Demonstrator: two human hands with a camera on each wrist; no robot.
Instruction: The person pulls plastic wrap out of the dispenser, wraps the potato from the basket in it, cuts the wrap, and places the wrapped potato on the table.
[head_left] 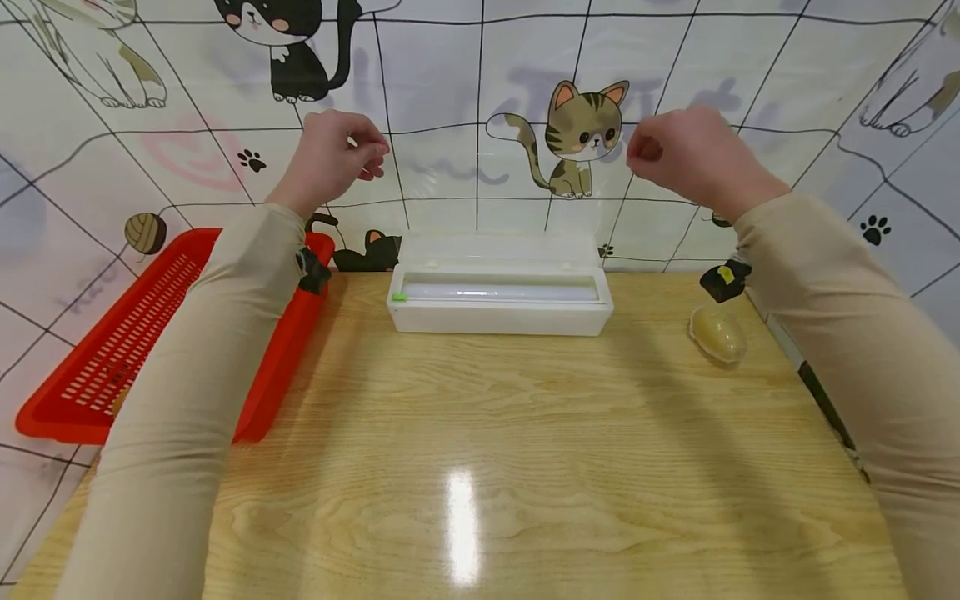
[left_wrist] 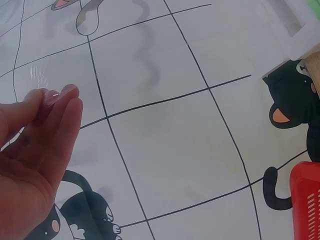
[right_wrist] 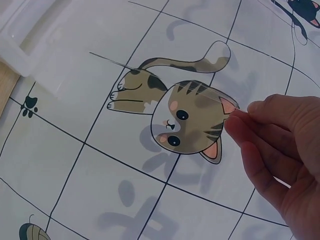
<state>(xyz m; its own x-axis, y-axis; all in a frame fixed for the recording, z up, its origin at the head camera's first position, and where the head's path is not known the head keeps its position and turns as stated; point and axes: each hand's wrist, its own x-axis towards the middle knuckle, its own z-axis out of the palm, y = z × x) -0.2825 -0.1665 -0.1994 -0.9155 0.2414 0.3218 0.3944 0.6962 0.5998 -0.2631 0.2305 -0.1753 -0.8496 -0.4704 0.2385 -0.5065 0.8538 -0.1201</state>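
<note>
Raised before the wall, my left hand (head_left: 330,158) pinches clear cling film between thumb and fingertips; creases in the film (left_wrist: 39,75) glint there in the left wrist view. Level with it on the right, my right hand (head_left: 701,158) pinches the film too, and a thin film edge shows beside its fingertips in the right wrist view. The transparent sheet is hardly visible between the hands. Below them, at the back of the table, stands a long white cling film dispenser (head_left: 495,318) with its lid up. A roll (head_left: 498,292) lies inside, and a small green piece (head_left: 400,297) sits at its front left.
A red slotted basket (head_left: 277,367) stands at the left, partly behind my left sleeve. A yellowish rounded item in clear wrap (head_left: 717,335) lies on the wooden table (head_left: 480,417) at the right. Behind the table rises a cat-patterned wall covering (head_left: 435,83).
</note>
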